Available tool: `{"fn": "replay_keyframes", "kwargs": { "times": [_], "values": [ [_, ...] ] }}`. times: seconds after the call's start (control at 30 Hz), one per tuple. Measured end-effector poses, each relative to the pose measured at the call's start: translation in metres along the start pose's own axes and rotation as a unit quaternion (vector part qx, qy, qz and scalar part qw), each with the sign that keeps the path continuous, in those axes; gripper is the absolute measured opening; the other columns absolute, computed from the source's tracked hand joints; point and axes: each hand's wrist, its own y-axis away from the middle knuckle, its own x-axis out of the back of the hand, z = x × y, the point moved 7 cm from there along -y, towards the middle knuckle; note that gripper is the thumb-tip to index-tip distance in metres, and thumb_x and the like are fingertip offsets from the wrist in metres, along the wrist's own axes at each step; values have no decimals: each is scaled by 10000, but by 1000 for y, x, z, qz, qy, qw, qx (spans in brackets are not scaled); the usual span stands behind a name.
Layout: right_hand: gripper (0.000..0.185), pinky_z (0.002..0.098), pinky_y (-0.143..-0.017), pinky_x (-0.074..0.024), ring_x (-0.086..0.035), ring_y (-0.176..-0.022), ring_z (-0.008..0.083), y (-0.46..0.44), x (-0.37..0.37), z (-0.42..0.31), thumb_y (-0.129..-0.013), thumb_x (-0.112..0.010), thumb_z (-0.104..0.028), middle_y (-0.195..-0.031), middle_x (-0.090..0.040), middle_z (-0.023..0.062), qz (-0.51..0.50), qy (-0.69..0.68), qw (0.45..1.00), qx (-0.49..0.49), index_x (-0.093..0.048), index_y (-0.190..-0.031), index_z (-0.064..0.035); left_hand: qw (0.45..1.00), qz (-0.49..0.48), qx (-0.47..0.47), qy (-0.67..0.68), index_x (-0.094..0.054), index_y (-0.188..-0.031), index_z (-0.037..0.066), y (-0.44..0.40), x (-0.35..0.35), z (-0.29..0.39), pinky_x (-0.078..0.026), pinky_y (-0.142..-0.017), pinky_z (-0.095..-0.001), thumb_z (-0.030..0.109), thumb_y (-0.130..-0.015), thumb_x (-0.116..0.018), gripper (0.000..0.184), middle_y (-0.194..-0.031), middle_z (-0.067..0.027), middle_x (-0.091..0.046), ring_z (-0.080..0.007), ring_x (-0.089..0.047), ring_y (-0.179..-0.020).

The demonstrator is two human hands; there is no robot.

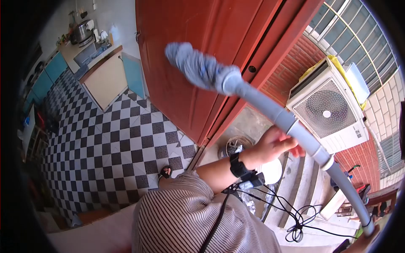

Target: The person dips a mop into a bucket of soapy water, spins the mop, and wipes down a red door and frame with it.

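A twist mop (pixel 270 109) with a grey sectioned pole slants across the view, its blue-grey mop head (pixel 198 69) up in front of the red door (pixel 185 25). Around the middle of the pole, my left hand (pixel 276 145) has its fingers curled, partly hidden behind it; a black strap circles that wrist. At the lower right edge, my right hand (pixel 368 241) grips the pole's far end, mostly cut off by the frame. Black cables (pixel 297 225) hang in loops below the left wrist.
A white air conditioner unit (pixel 327 111) stands outside by a brick wall, right of the door frame. Concrete steps (pixel 291 189) lie below. Left of the door are a chequered floor (pixel 114 147), a counter (pixel 103 82) and a pot (pixel 82 31). A sandalled foot (pixel 165 172) shows on the tiles.
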Motion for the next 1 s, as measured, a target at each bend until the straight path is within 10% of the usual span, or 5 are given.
{"fn": "replay_keyframes", "kwargs": {
  "times": [0.2,0.23,1.0],
  "values": [
    [219,352,-537,-447,-557,-598,234,36,18,-18,-698,-735,-323,-672,-583,29,-13,8,997,-79,-619,-669,-140,993,-63,-94,20,-313,-1257,42,-50,-24,66,-516,-593,-244,306,-907,-503,478,-1185,-244,-515,-192,-619,-835],
    [380,375,-754,-456,-589,-861,300,71,-25,11,-752,-666,-138,-967,-601,127,-167,-89,972,-142,-535,-1102,-70,993,-56,-107,14,-314,-1258,44,-55,-23,70,-511,-599,-256,310,-915,-486,467,-1165,-238,-529,-187,-614,-825],
    [181,416,-807,-419,-539,-825,293,-3,-64,-143,-703,-589,-106,-794,-524,96,-170,-111,954,218,-504,-854,-53,940,207,98,252,-394,-1309,143,108,144,-93,-381,-663,-223,234,-895,-535,447,-1335,-137,-420,-62,-442,-679]
  ]
}}
